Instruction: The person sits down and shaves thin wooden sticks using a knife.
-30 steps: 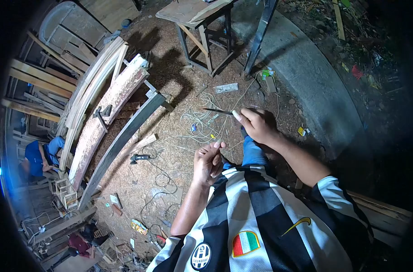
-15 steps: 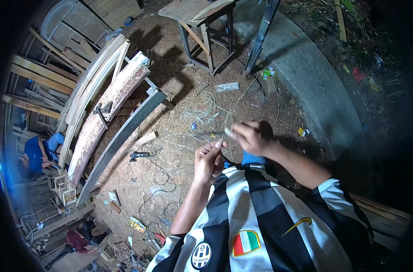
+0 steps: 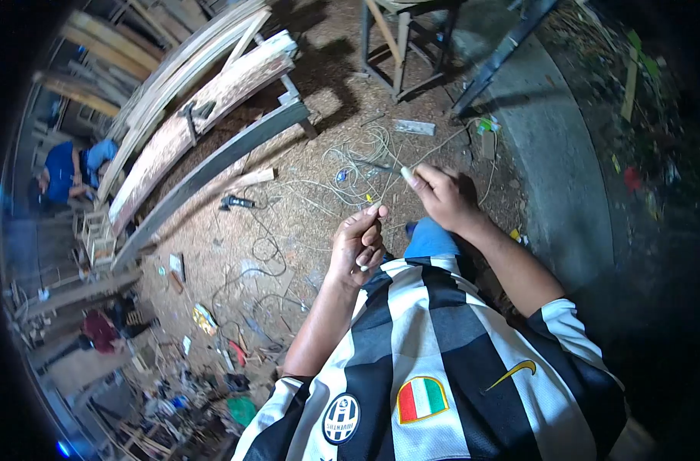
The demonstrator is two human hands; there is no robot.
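My left hand point(image 3: 357, 247) is raised before my shirt, thumb and forefinger pinched together and the other fingers curled. Whatever sits in that pinch is too small to make out. Up and to the right, my right hand point(image 3: 448, 198) is closed with the thumb on top. From its grip a thin dark slender object point(image 3: 377, 166) points left; its kind is unclear. The hands are apart. Below them on the floor lies a loose tangle of pale cord point(image 3: 365, 146).
Long timber beams point(image 3: 200, 115) lie at the left, one covered in shavings. A black corded power tool point(image 3: 237, 202) rests on the littered floor. A wooden table point(image 3: 402, 58) stands ahead, with a concrete strip point(image 3: 565, 161) to the right. A person in blue point(image 3: 62, 173) is at far left.
My view has shifted, so the beams and floor sit higher in the picture. My right hand has moved up and away from my left, which stays pinched.
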